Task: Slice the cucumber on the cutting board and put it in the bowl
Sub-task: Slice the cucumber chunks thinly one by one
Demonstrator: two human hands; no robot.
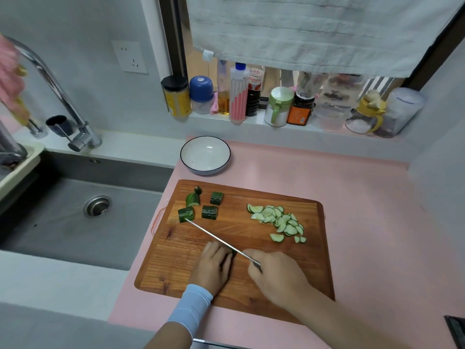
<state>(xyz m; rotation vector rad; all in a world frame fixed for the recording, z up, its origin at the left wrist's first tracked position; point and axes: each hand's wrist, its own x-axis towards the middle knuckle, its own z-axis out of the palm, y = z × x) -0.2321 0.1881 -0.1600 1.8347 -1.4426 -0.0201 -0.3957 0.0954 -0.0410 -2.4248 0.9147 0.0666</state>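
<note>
A likely firm, slippery cucumber piece (233,252) is pinned by the left hand (214,267); the knife (214,236) is gripped by the right hand (275,275).

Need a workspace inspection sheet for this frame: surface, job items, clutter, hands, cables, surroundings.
Surface: pink counter; wooden cutting board lies on it, next to the sink.
Job's things: cucumber chunks at the board's far left; slices piled at its far right; bowl beyond the board, no cucumber in it; knife angled across the board.
Clutter: bottles and jars lined up on the window sill.
Grippers: left hand holds a cucumber piece at the blade; right hand grips the knife handle.
Cables: nothing seen.
Surroundings: faucet over the sink, wall socket, towel hanging over the window.
</note>
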